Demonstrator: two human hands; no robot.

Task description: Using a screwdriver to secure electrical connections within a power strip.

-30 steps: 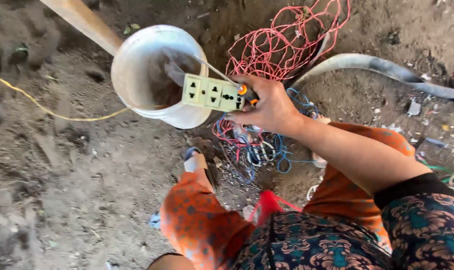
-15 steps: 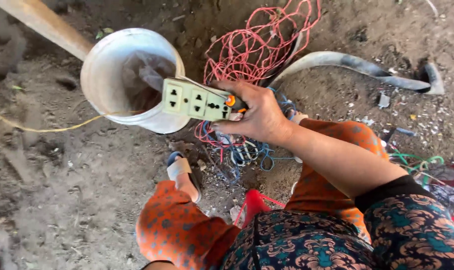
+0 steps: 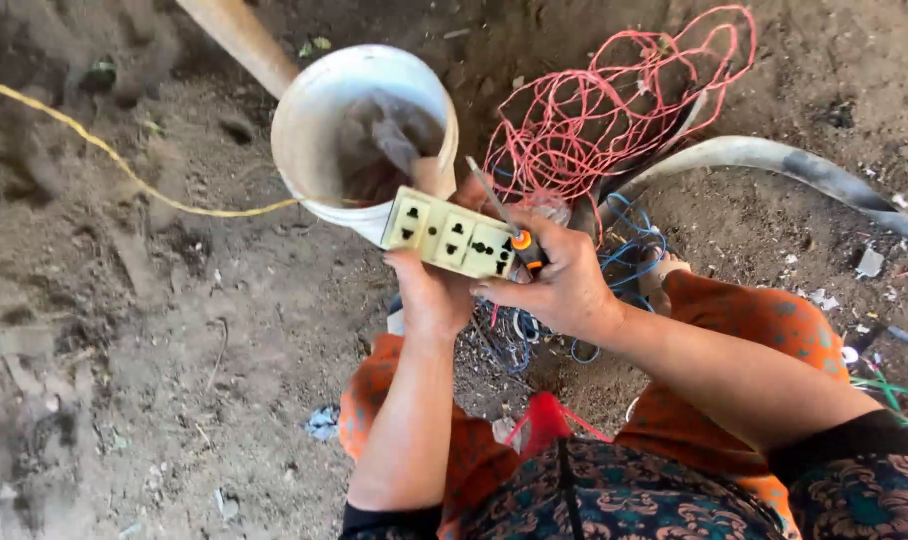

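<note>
L hand (image 3: 432, 300) now joins R hand (image 3: 559, 285); both grip socket strip (image 3: 449, 235).

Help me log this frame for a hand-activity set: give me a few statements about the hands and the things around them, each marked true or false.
1. Both hands hold the cream socket strip. True.
2. The right hand also holds a screwdriver with an orange collar. True.
3. The white bucket lies tipped over on its side. False: it stands upright on the dirt.
4. The tangle of wire beyond the hands is green. False: it is red, with blue wire nearer the knees.
5. The left hand grips the strip from below. True.
</note>
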